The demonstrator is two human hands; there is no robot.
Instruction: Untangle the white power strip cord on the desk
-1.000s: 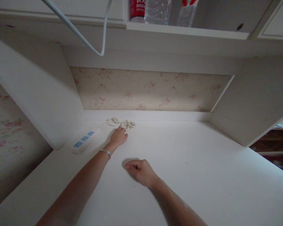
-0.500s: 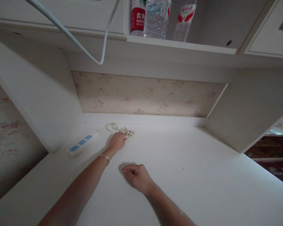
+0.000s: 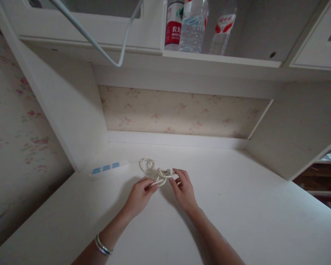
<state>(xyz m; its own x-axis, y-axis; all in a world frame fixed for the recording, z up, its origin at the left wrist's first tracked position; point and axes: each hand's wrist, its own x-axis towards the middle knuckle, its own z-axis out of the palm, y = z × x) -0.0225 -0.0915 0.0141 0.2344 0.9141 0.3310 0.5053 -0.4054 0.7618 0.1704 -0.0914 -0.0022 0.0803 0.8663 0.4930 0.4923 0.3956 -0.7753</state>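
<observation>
A white power strip [image 3: 106,168] with blue socket faces lies at the left of the white desk. Its cream cord [image 3: 148,165] runs right into a loosely coiled, tied bundle in front of me. My left hand [image 3: 140,193], with silver bangles on the wrist, is closed, pinching a loop at the bundle's near left side between thumb and fingers. At the right end of the bundle, my right hand [image 3: 183,187] has its thumb and fingertips curled on the cord beside what looks like the plug [image 3: 169,172].
Overhead, a shelf [image 3: 223,60] holds several plastic bottles [image 3: 193,27]. A pale cable [image 3: 99,51] hangs in a bend at the upper left. Side panels [image 3: 63,106] bound the white desk [image 3: 223,221] left and right, with floral wallpaper [image 3: 179,112] behind.
My left hand has drawn the cord bundle nearer and to the right. My right hand has moved up from the desk to the cord. The power strip has turned, and the view has shifted.
</observation>
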